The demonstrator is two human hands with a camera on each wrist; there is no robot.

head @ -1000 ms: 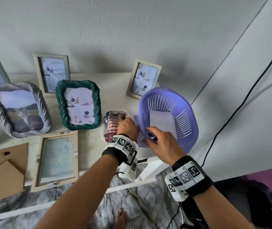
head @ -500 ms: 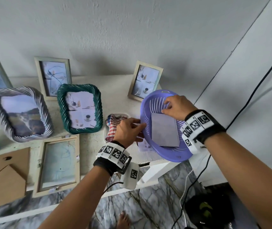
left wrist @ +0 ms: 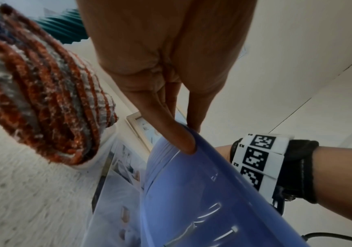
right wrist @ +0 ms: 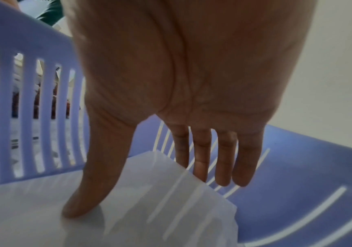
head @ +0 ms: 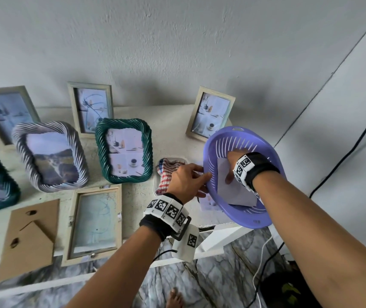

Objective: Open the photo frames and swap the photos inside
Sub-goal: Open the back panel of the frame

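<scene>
A purple slotted basket (head: 244, 216) (left wrist: 192, 200) (right wrist: 297, 167) stands tilted at the table's right end. My left hand (head: 204, 174) (left wrist: 192, 138) pinches its near-left rim between thumb and fingers. My right hand (head: 231, 170) (right wrist: 149, 192) is inside it. The thumb presses on a white photo sheet (head: 233, 192) (right wrist: 128, 225), and the index and middle fingertips pass behind its far edge. A loose photo (head: 208, 203) (left wrist: 120, 192) lies under the basket. An opened pale wooden frame (head: 95, 221) lies flat, its cardboard back (head: 28, 238) beside it.
A striped cloth (head: 166, 172) (left wrist: 44, 100) sits in a small white tray left of the basket. A green twisted frame (head: 124, 150), a grey twisted frame (head: 50, 156) and pale frames (head: 211, 114) stand towards the wall. A black cable (head: 344, 156) runs down the right wall.
My left hand left the cloth and took the basket's rim. My right hand went from the near rim over the far rim into the basket and onto the sheet. The basket tipped up.
</scene>
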